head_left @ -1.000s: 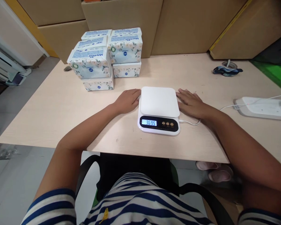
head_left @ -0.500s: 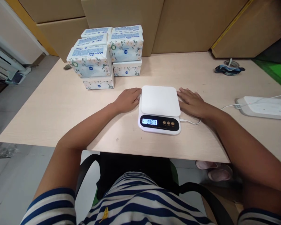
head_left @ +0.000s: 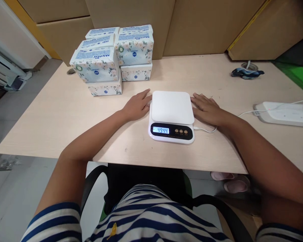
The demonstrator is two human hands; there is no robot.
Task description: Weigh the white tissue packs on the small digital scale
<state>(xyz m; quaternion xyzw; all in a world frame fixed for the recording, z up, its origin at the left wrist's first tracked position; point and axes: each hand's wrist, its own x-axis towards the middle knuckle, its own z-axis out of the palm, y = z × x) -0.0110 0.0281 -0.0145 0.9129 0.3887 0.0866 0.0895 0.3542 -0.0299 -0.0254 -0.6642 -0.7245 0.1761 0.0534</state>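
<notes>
A white digital kitchen scale [head_left: 172,107] lies on the table between my hands, its bare weighing plate facing up. Its lit display [head_left: 161,130] appears to read -494.4. My left hand [head_left: 137,106] rests on the tabletop at the scale's left side, fingers apart, with fingertips against or very near its edge. On the other side, my right hand [head_left: 206,108] lies flat with fingers spread, its fingertips close to the right edge; actual contact is hard to tell. A white cable [head_left: 207,131] runs from the scale's right side and under my right wrist.
Several floral tissue packs [head_left: 96,65] are stacked at the back left. Cardboard boxes [head_left: 197,27] line the table's far side. To the right are a white power strip [head_left: 288,112] and a dark blue crumpled item [head_left: 246,74] by a cable hole. Pink slippers [head_left: 236,185] sit below.
The display has gone from about -978.1 to -494.4. My left index finger has lifted or spread away from the others. My right hand has hardly moved.
</notes>
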